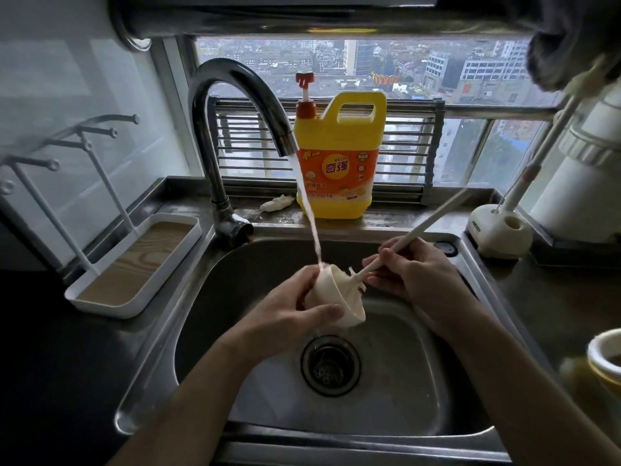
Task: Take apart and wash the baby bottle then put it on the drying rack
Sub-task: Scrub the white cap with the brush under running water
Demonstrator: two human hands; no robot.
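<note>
A cream, cup-shaped bottle part (pixel 336 294) is held tilted in the left hand (pixel 285 307), open mouth turned rightward, its upper rim struck by the water stream (pixel 307 203). A long-handled cream bottle brush (pixel 426 224) is gripped in the right hand (pixel 413 274), bristles at that mouth. The white-pegged drying rack (pixel 104 307) is stood well apart, leftward.

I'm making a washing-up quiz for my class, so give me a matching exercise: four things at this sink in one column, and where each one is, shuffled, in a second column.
Things:
1. detergent jug
2. drying rack
3. brush
4. cream bottle part

Places:
A. held in the left hand, under the running water
B. standing behind the sink
C. left of the sink
D. held in the right hand

Pairs: 1-B, 2-C, 3-D, 4-A
</note>
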